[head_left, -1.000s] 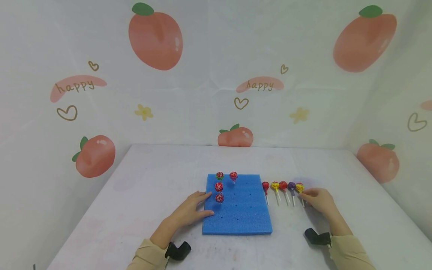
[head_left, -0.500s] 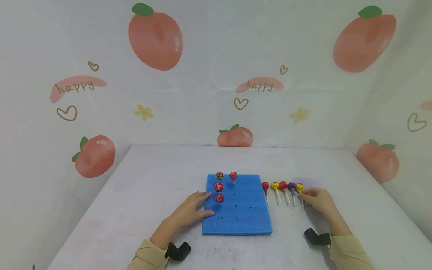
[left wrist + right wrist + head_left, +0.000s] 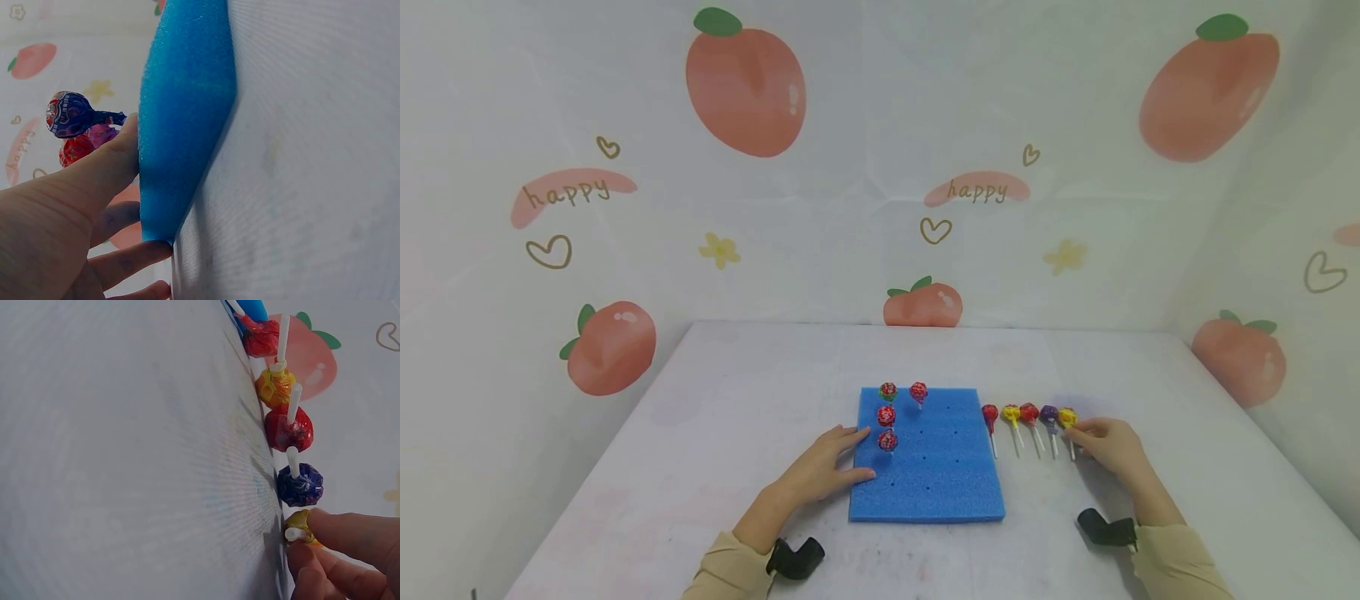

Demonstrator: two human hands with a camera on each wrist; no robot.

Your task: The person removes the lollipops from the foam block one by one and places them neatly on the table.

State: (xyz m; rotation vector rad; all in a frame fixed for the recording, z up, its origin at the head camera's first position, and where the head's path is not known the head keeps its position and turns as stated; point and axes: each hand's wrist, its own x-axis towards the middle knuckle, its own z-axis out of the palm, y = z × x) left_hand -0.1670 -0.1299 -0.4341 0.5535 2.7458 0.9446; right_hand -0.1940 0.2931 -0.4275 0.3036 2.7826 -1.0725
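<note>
Lollipop (image 3: 1067, 415) nudged | right fingers (image 3: 356, 532) pinching it | left fingers (image 3: 128, 258) apart | foam (image 3: 925, 504): 4, beside: 5

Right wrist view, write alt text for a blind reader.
A right hand pinches a yellow lollipop at the bottom of a row on a white tabletop. Above come a purple lollipop, a red one, another yellow and another red, then blue foam.

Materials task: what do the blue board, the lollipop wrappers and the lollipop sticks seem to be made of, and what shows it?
Blue board: probably foam, matte; its surface looks finely grainy.
Lollipop wrappers: likely thin plastic film or foil, slightly shiny, crinkled.
Lollipop sticks: white, smooth-looking; plastic or paper, the pictures leave that open.
</note>
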